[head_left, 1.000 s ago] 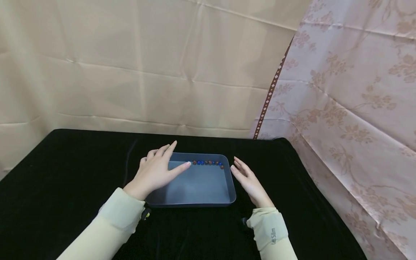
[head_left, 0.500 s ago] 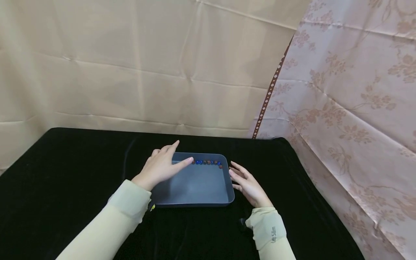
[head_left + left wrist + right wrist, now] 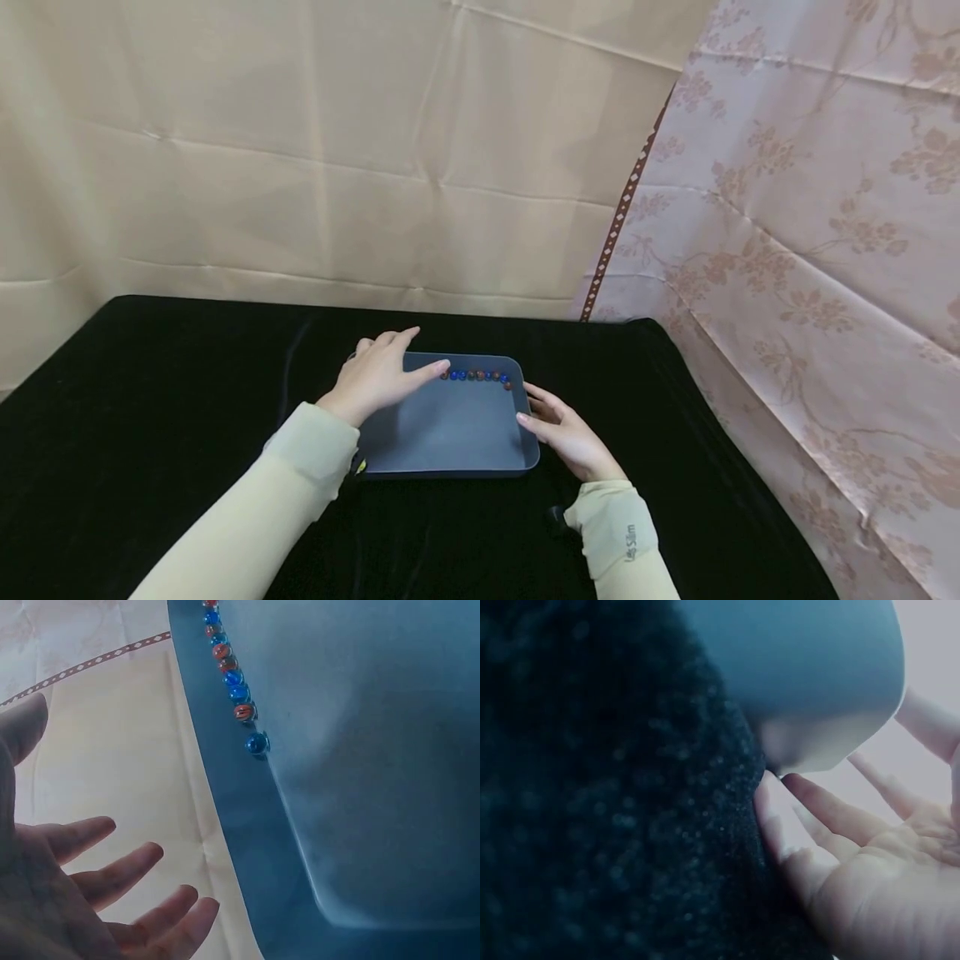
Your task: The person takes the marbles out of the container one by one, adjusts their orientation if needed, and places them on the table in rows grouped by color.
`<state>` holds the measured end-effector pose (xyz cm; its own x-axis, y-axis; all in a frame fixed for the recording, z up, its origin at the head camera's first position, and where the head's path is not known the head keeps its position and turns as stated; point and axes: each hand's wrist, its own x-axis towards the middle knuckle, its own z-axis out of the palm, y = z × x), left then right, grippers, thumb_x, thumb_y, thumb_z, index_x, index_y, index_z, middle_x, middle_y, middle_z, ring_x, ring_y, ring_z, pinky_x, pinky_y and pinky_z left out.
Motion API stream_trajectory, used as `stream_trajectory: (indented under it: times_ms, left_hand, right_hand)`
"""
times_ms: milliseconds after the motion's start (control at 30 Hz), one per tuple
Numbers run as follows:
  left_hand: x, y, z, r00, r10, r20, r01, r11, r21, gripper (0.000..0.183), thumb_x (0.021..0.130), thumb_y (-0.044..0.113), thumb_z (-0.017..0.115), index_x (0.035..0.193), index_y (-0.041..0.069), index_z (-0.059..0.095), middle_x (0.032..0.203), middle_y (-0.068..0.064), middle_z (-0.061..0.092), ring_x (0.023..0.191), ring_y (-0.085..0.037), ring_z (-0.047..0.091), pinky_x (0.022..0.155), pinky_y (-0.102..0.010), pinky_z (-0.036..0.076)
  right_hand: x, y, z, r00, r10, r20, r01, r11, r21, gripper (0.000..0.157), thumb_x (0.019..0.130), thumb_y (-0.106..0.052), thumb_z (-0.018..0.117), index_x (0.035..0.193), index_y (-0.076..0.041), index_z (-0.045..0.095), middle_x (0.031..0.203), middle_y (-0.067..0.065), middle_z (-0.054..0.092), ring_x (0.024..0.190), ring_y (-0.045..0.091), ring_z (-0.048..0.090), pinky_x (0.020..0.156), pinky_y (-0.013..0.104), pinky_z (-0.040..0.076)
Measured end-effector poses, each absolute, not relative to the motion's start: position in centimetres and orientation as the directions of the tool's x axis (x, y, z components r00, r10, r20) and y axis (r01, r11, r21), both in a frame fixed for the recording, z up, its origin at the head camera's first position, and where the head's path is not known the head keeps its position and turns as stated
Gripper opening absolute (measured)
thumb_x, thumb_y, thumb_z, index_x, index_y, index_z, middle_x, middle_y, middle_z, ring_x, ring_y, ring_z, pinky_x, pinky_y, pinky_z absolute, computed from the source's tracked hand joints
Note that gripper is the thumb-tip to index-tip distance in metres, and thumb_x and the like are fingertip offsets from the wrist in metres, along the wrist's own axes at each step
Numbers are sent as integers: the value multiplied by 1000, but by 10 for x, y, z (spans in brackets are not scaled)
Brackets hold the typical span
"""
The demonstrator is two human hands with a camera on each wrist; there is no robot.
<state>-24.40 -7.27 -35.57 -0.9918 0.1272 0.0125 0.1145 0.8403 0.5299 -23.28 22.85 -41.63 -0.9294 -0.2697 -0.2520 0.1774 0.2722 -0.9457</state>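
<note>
A blue-grey rectangular tray (image 3: 457, 429) with low walls lies on the black cloth. Along its far wall runs a row of several glass marbles (image 3: 480, 376), blue and orange-brown; they show close up in the left wrist view, where a dark blue marble (image 3: 256, 743) ends the row. My left hand (image 3: 382, 375) hovers over the tray's left part, fingers spread, holding nothing, and covers the far left corner from the head camera. My right hand (image 3: 573, 437) grips the right wall: thumb over the rim, fingers outside, fingertips (image 3: 769, 787) at the tray's lower edge.
Black cloth (image 3: 180, 400) covers the table under the tray. A cream curtain (image 3: 360, 167) hangs behind the table, and a pink floral curtain (image 3: 810, 250) hangs along the right side.
My right hand has moved left from beside the tray onto its right wall, with the thumb now over the rim. My left hand has drifted slightly right, fingers still spread.
</note>
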Motion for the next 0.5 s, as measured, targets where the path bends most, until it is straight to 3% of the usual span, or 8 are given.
stream_trajectory:
  times_ms: [500]
  left_hand:
    - [-258, -69, -356, -984, 160, -75, 91, 822, 563, 81, 91, 61, 58, 152, 12, 37, 155, -21, 38, 142, -45, 34, 109, -66, 33]
  right_hand:
    - [-236, 233, -419, -913, -318, -257, 186, 236, -954, 65, 99, -23, 60, 156, -18, 28, 159, 24, 27, 141, 42, 38, 115, 55, 33]
